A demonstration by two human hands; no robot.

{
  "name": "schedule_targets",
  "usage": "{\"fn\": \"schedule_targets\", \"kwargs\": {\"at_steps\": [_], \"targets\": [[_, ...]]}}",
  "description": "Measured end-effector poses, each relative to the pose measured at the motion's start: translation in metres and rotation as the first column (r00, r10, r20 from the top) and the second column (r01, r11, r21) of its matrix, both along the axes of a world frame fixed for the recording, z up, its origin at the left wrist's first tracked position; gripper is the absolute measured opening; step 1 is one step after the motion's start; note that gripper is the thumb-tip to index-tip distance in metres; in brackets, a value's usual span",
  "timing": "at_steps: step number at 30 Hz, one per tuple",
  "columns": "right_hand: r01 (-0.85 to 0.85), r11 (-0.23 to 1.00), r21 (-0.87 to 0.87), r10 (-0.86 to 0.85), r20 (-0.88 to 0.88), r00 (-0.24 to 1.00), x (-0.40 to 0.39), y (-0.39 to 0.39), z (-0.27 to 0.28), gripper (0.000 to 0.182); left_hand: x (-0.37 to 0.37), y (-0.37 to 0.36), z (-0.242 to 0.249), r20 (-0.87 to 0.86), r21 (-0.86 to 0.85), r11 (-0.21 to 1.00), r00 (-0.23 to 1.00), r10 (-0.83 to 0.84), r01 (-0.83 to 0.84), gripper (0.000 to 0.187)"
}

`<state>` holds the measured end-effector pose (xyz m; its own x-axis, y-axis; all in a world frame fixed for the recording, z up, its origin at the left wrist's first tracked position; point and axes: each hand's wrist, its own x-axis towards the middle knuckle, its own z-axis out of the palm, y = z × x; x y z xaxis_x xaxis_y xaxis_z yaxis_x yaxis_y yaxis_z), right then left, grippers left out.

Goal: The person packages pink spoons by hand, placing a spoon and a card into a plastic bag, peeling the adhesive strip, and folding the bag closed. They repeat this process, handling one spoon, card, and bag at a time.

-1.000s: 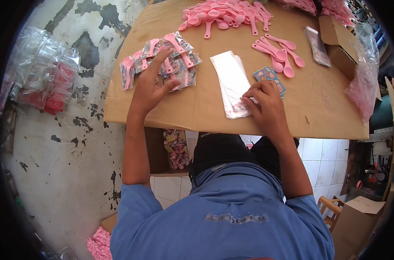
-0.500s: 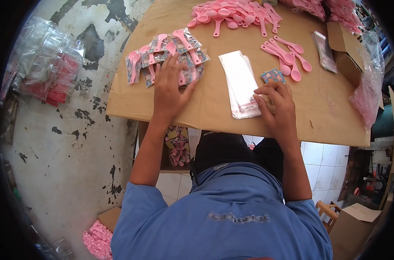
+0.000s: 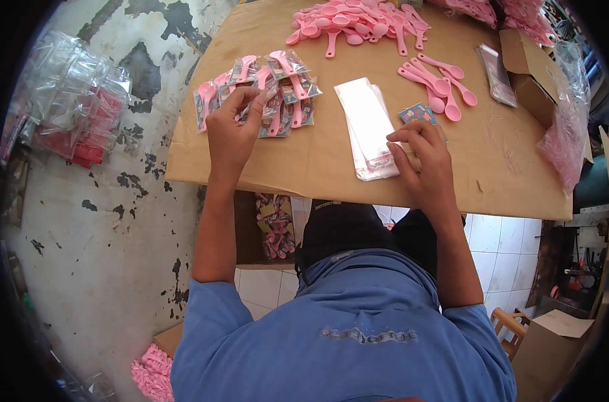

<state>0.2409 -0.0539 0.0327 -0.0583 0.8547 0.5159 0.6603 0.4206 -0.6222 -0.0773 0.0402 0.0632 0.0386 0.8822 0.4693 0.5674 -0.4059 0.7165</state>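
My left hand (image 3: 234, 134) is raised at the near edge of the bagged pink spoons (image 3: 274, 127), its thumb and fingers curled with a gap between the tips and nothing visible in them. Beside the clear plastic sleeves (image 3: 368, 124), my right hand (image 3: 422, 161) hovers with bent, parted fingers and holds nothing that I can see. A small blue printed card (image 3: 415, 113) lies just beyond its fingers. Several loose pink spoons (image 3: 445, 84) rest farther back, to the right of the sleeves.
A large heap of pink spoons (image 3: 358, 20) lies at the table's far side. Toward the right are a packet of sleeves (image 3: 497, 77) and a cardboard box (image 3: 529, 70). Under the table, an open box (image 3: 247, 231) holds packed spoons. Plastic bags (image 3: 77, 100) lie at the left.
My left hand has moved left and toward me, off the bagged spoons, and its fingers have curled. Some bagged spoons have shifted slightly. My right hand has barely moved.
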Motion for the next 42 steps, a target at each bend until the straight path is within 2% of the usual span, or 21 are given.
{"fn": "schedule_targets", "kwargs": {"at_steps": [2, 7, 9, 15, 17, 20, 23, 25, 30, 33, 36, 39, 42], "targets": [[-0.036, 0.999, 0.012, 0.036, 0.016, 0.999, -0.006, 0.005, 0.006, 0.014, 0.002, 0.003, 0.000, 0.079, 0.035, 0.998, 0.996, -0.050, 0.047, 0.018], [-0.239, 0.971, 0.026, 0.238, 0.034, 0.971, -0.054, 0.043, 0.028, 0.021, 0.001, 0.007, -0.006, 0.134, -0.025, 0.998, 0.990, -0.054, 0.058, 0.019], [-0.324, 0.942, 0.090, 0.319, 0.069, 0.945, -0.080, 0.071, 0.024, 0.022, 0.002, 0.007, -0.004, 0.157, -0.046, 0.997, 0.986, -0.057, 0.065, 0.020], [-0.392, 0.883, 0.257, 0.320, 0.280, 0.905, -0.134, 0.125, 0.003, 0.019, -0.004, 0.010, -0.001, 0.198, -0.081, 0.994, 0.979, -0.051, 0.068, 0.020], [-0.385, 0.872, 0.304, 0.302, 0.285, 0.910, -0.140, 0.133, -0.005, 0.016, -0.010, 0.015, -0.003, 0.182, -0.094, 0.993, 0.982, -0.048, 0.066, 0.020], [-0.394, 0.850, 0.349, 0.280, 0.333, 0.900, -0.143, 0.134, -0.009, 0.014, -0.009, 0.014, 0.001, 0.287, -0.117, 0.991, 0.957, -0.029, 0.065, 0.019], [-0.413, 0.822, 0.392, 0.258, 0.389, 0.884, -0.142, 0.138, -0.019, 0.015, -0.015, 0.015, 0.008, 0.219, -0.137, 0.991, 0.975, 0.026, 0.004, 0.019], [-0.443, 0.813, 0.379, 0.283, 0.407, 0.868, -0.140, 0.137, -0.017, 0.016, -0.015, 0.017, 0.015, 0.234, -0.157, 0.987, 0.972, 0.009, 0.029, 0.019], [-0.511, 0.802, 0.310, 0.414, 0.327, 0.849, -0.128, 0.126, 0.008, 0.028, -0.029, 0.030, 0.027, 0.300, -0.077, 0.993, 0.952, -0.065, 0.093, 0.020], [-0.360, 0.928, 0.098, 0.340, 0.177, 0.924, -0.129, 0.129, 0.028, 0.039, -0.034, 0.031, 0.046, 0.252, -0.019, 0.998, 0.966, -0.056, 0.063, 0.020], [-0.269, 0.916, 0.297, 0.266, 0.053, 0.963, -0.133, 0.148, 0.024, 0.049, -0.032, 0.022, 0.073, 0.130, -0.001, 0.999, 0.990, -0.050, 0.050, 0.020], [-0.294, 0.901, 0.320, 0.308, 0.007, 0.951, -0.135, 0.151, 0.034, 0.041, -0.027, 0.005, 0.099, -0.018, -0.049, 0.992, 0.993, -0.117, 0.116, 0.020], [-0.414, 0.818, 0.400, 0.463, -0.029, 0.886, -0.134, 0.148, 0.039, 0.030, -0.025, -0.005, 0.114, -0.002, -0.120, 0.953, 0.960, -0.280, 0.278, 0.018]]}}
